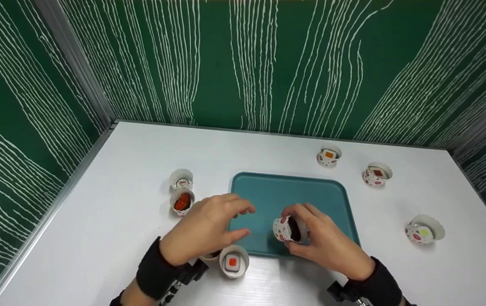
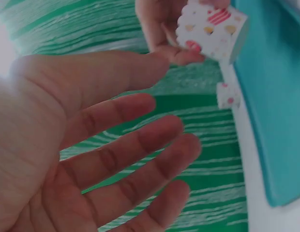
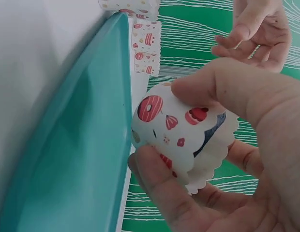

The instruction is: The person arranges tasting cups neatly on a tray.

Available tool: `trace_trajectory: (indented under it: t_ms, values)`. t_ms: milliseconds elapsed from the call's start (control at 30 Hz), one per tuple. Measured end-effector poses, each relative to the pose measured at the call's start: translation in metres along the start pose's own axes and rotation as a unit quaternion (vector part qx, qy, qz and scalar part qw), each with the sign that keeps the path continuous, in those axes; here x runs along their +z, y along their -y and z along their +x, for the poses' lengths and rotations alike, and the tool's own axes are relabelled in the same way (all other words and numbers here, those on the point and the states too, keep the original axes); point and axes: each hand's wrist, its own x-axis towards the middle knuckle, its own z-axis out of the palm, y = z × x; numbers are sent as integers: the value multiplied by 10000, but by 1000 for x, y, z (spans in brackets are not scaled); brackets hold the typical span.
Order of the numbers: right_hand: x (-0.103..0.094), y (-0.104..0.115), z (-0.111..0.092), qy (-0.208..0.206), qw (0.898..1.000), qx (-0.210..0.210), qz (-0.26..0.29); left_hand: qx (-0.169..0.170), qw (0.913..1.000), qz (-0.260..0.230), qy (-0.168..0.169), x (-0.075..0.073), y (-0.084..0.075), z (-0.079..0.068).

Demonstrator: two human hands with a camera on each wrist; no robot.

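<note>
My right hand (image 1: 321, 231) grips a paper baking cup (image 1: 283, 229) printed with red sweets, tilted on its side above the teal tray (image 1: 264, 187). Something dark shows inside that cup. In the right wrist view, thumb and fingers pinch the cup (image 3: 164, 125) from both sides. Over the tray's left edge hovers my left hand (image 1: 211, 223), fingers spread and holding nothing. Just below it, a cup with a white and orange square piece (image 1: 232, 262) stands at the tray's front edge, beside another cup (image 1: 212, 255) partly hidden by the hand.
Left of the tray stand a cup with a red piece (image 1: 182, 202) and a cup with a whitish piece (image 1: 182, 179). Further cups stand behind and right: one orange (image 1: 329, 156), one dark red (image 1: 376, 174), one yellow-green (image 1: 424, 229). A green patterned wall (image 1: 217, 63) borders the white table.
</note>
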Motion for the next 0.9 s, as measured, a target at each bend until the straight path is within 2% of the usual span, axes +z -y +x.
trace_trajectory:
  t_ms: [167, 500, 633, 900]
  values:
    - [-3, -2, 12, 80, 9999, -13, -145, -107, 9998, 173, -89, -16, 3, -9]
    - [-10, -9, 41, 125, 9991, -119, -382, 211, 9971, 474, -553, -33, 1, -23]
    - [-12, -8, 57, 148, 9979, -154, -609, 181, 9971, 491, -546, -40, -1, -28]
    - [-11, -4, 88, 301, 9972, -162, -665, 112, 9976, 469, -493, -47, -3, -33]
